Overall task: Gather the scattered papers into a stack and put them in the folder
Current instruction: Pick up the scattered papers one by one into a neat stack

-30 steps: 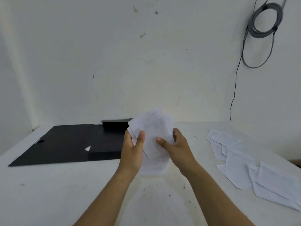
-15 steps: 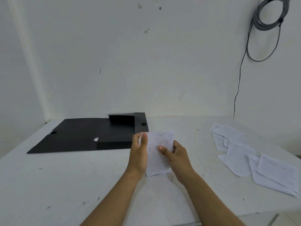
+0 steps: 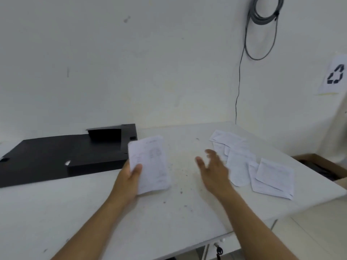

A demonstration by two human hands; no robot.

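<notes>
My left hand [image 3: 129,177] grips a small stack of white papers [image 3: 150,164] by its left edge, just above the white table [image 3: 93,212]. My right hand [image 3: 212,169] hovers open and blurred, empty, between the stack and several scattered white papers [image 3: 244,162] lying overlapped on the table's right side. The black folder [image 3: 56,156] lies spread open flat on the table's left, its flap end just behind the held stack.
A grey cable coil [image 3: 262,14] hangs on the wall at upper right, its cord dropping to the table's back edge. A recycling-sign sheet [image 3: 335,76] is taped on the right wall. A cardboard box [image 3: 323,166] sits beyond the table's right edge.
My right hand has let go of the stack and moved right toward the scattered papers. The left hand alone now holds the stack.
</notes>
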